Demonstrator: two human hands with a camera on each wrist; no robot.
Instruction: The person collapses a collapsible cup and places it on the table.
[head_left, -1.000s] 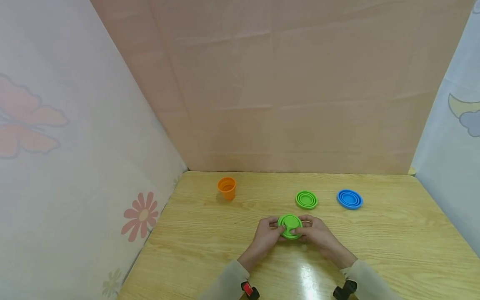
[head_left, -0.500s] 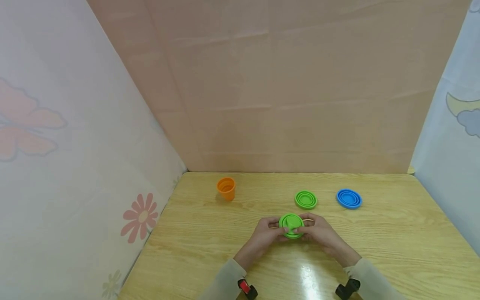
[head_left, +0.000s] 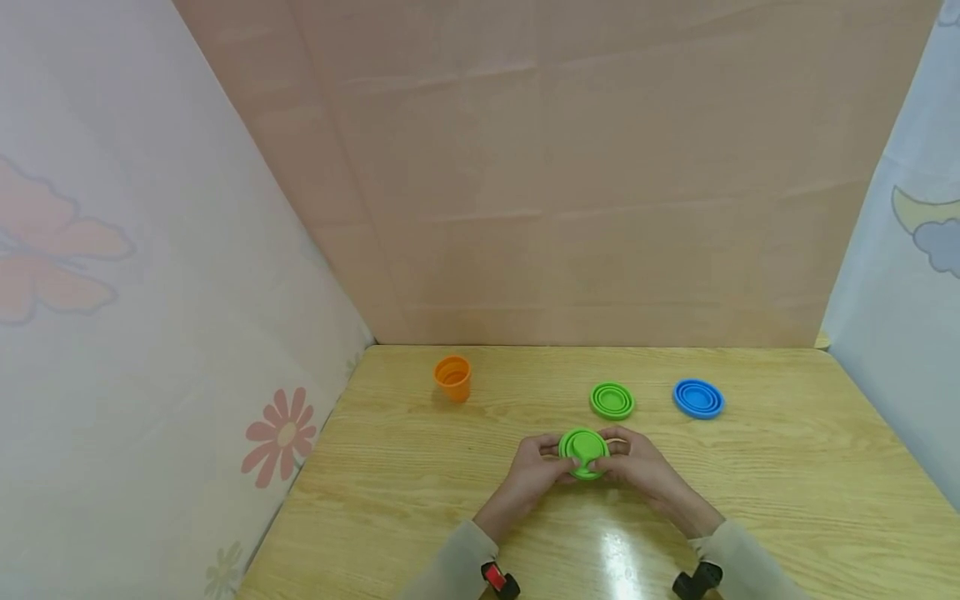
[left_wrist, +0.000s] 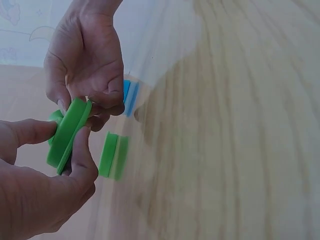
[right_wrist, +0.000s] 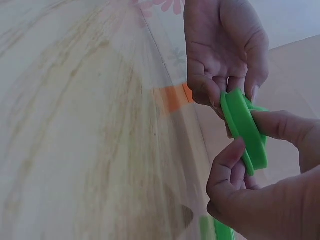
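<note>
Between both hands, above the table's front half, is a green collapsible cup [head_left: 585,447], folded almost flat, its base facing up toward the head camera. The left hand [head_left: 528,468] pinches its left edge, thumb on the base side and fingers on the rim side. On the opposite edge the right hand [head_left: 639,467] pinches it the same way. In the left wrist view the cup [left_wrist: 70,134] stands edge-on, with a small part of the base bulging past the ring. From the right wrist the cup [right_wrist: 245,130] looks tilted, both thumbs near its base.
Behind the hands lie a second green collapsible cup [head_left: 612,401], folded flat, and a blue one [head_left: 698,398] to its right, also flat. An orange cup [head_left: 453,378] stands expanded at the back left. Walls of cloth border the wooden table [head_left: 390,500] at the back and sides.
Both hands and the green cup have shifted very slightly right since the first frame. The thumbs have moved a little on the base. The other cups stay in place.
</note>
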